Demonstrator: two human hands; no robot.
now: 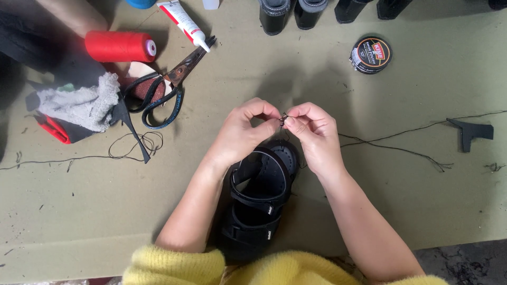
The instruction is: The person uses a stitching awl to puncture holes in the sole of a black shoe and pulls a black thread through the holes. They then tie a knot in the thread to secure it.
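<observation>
Head camera, looking straight down at a workbench covered in olive-green card [95, 211]. Two bare forearms in pushed-up yellow sleeves reach in from the bottom edge.

The left hand [244, 132] and the right hand [312, 138] meet at the centre of the picture, just above a black strappy sandal [260, 198] that lies on the card between the wrists, toe end under the hands. The fingertips of both hands are pinched together on a small dark metal piece [283, 120], perhaps a buckle or ring; it is too small to tell which. Each thumb presses against its forefinger, so both hands are closed tight on that piece, held up close, which suits fine work that needs a steady grip from both sides.

A thin black thread [401, 149] trails from near the right hand across the card to the right, ending in a frayed tip.

To the upper left, within reach, lie black-handled scissors [169, 89], a red spool of thread [120, 46], a white and red glue tube [185, 22] and a grey rag [79, 103] on dark fabric. A round tin of shoe polish [371, 54] sits upper right, and black shoe heels [290, 13] line the top edge. A small black offcut [471, 132] lies far right
</observation>
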